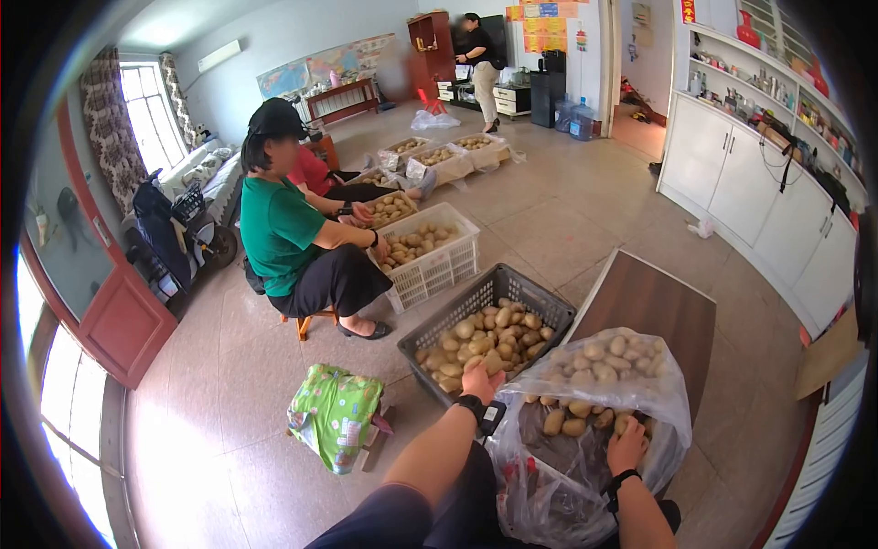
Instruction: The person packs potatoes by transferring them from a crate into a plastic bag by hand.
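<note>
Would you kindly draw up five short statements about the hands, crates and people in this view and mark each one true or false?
1. The left hand holds a potato at the dark crate. True.
2. The seated person in green reaches into the white crate. True.
3. The right hand is inside the white crate. False: the right hand is among the potatoes at the open clear bag.
4. The green patterned bundle lies in the dark crate. False: the green patterned bundle is outside it.
5. The standing person at the back wears a dark top. True.
</note>
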### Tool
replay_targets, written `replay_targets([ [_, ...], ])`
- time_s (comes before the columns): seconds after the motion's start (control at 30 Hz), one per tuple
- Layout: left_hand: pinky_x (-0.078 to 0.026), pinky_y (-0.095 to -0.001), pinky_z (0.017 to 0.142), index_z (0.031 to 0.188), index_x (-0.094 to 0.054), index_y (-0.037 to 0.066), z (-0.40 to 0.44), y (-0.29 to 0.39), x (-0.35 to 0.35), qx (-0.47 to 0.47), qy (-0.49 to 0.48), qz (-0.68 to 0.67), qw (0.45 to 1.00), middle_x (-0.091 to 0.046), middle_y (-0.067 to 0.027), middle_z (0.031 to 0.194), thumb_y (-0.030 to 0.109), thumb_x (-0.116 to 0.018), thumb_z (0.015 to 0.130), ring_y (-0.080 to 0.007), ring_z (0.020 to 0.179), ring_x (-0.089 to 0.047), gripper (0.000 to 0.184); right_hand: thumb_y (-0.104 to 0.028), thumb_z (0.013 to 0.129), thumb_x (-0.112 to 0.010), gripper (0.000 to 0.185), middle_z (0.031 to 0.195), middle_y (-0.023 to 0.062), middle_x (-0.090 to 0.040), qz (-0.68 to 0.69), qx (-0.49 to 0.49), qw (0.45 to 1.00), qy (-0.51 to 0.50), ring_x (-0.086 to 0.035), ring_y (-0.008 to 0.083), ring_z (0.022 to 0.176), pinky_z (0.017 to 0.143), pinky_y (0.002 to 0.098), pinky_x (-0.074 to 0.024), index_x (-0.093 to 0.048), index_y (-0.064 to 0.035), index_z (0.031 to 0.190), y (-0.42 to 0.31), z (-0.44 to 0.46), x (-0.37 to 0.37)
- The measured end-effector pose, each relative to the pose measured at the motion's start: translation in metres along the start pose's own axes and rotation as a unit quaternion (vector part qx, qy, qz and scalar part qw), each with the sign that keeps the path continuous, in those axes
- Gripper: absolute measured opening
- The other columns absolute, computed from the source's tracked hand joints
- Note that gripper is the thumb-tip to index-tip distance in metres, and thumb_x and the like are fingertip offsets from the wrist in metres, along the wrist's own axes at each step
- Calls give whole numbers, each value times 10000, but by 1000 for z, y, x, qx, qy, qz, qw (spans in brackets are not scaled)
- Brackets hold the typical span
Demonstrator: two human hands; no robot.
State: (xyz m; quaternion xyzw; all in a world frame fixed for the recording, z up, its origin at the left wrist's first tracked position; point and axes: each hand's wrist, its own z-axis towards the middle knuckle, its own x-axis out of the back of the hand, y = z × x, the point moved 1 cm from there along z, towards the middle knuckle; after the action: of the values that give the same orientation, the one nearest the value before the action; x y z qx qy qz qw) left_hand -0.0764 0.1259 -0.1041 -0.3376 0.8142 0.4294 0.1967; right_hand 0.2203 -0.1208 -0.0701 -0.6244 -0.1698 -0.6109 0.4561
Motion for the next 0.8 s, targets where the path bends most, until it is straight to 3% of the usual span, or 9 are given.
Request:
replay_targets([
  [0.23,-571,-368,687,1256,-492,96,10,2,15,-34,-52,59,996,-582,-94,1053,118,-493,934,-254,811,-647,322,-46,754,-705,483,1179,158,-509,28,68,997,4,-505,374,1113,955,465,-386,-481,-107,1177,-4,-7,-1],
  [0.33,-566,-372,671,1109,-524,71,9,-19,9,-83,-52,-27,995,-593,-86,896,157,-513,934,-230,737,-628,195,-14,776,-676,449,1171,190,-499,18,102,995,6,-508,397,1088,920,453,-412,-483,-80,1176,-3,-9,-2],
  [0.43,-553,-398,670,1126,-502,58,-57,6,-39,-18,-30,51,998,-576,-112,945,149,-492,948,-253,744,-615,200,-27,789,-677,477,1203,194,-502,52,92,994,-26,-506,408,1090,907,478,-415,-478,-55,1222,-2,-9,-4],
  [0.53,-533,-345,664,1094,-548,26,-111,2,-76,-12,-138,49,989,-575,-97,958,142,-530,923,-215,775,-607,207,-28,792,-675,474,1202,197,-501,26,75,996,-31,-508,408,1081,901,479,-418,-480,-59,1223,0,-7,-8],
  [0.63,-508,-252,587,999,-570,55,-212,12,-127,-57,-330,125,934,-595,-22,811,87,-527,901,-129,633,-592,111,-29,796,-674,452,1199,202,-500,27,86,996,-25,-512,401,1067,887,479,-421,-484,-54,1205,-5,-6,-5],
  [0.67,-502,-225,581,971,-569,61,-271,34,-148,80,-431,20,898,-597,-16,817,69,-534,888,-106,626,-590,91,-29,796,-674,452,1199,202,-500,28,87,996,-25,-512,401,1067,887,479,-421,-484,-54,1205,-6,-5,-6],
  [0.73,-476,-209,581,948,-558,81,-362,57,-168,136,-599,27,789,-565,8,781,58,-540,861,-65,656,-552,92,-26,794,-677,443,1183,197,-504,6,85,996,-27,-516,395,1063,880,479,-424,-480,-52,1189,-4,-4,-8],
  [0.77,-438,-174,604,949,-550,83,-393,58,-172,75,-679,21,730,-560,19,825,100,-571,857,-49,676,-532,97,-24,793,-679,438,1175,194,-506,-4,83,996,-28,-519,392,1062,876,479,-425,-478,-51,1181,-3,-4,-10],
  [0.8,-419,-183,615,941,-534,61,-420,61,-173,218,-710,-40,669,-533,-4,836,131,-609,822,-78,699,-532,158,-23,792,-681,434,1168,191,-508,-13,81,996,-27,-521,389,1060,872,479,-427,-476,-50,1174,-3,-4,-12],
])
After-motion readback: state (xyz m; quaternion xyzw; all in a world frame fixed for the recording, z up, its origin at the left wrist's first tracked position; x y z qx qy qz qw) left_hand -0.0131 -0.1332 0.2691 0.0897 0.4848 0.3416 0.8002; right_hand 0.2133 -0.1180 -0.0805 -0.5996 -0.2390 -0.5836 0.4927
